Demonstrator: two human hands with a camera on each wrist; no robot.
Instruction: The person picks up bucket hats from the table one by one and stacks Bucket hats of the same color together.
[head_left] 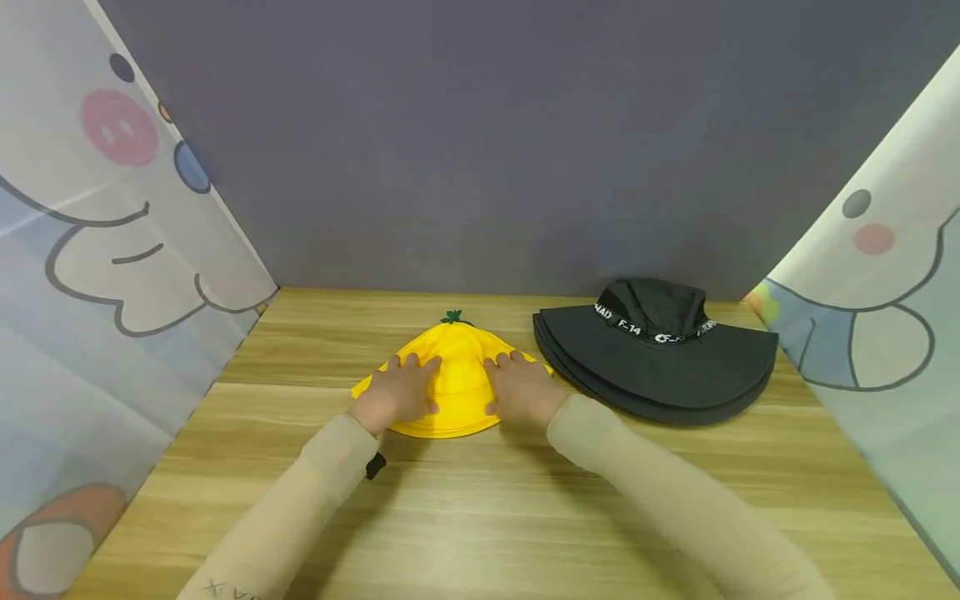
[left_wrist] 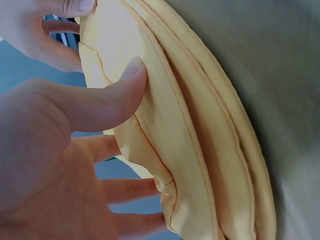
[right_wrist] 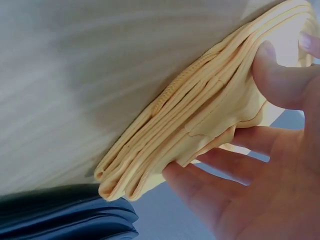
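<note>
A yellow bucket hat (head_left: 460, 375) with a small green stem on its crown lies on the table, folded into a half-round shape. My left hand (head_left: 397, 390) holds its left side and my right hand (head_left: 522, 390) its right side. In the left wrist view, the thumb (left_wrist: 120, 95) presses on the yellow fabric while the fingers reach behind it. On the right, the thumb (right_wrist: 277, 77) and fingers also lie on opposite faces of the hat. Several yellow brim layers (right_wrist: 200, 100) show one against another. The fingertips behind the fabric are partly hidden.
Black wide-brimmed hats (head_left: 660, 367), stacked and folded, with white lettering on a band, lie just right of the yellow hat. A grey panel (head_left: 480, 150) stands behind the wooden table (head_left: 465, 517). Cartoon-printed sheets (head_left: 135, 250) hang at both sides.
</note>
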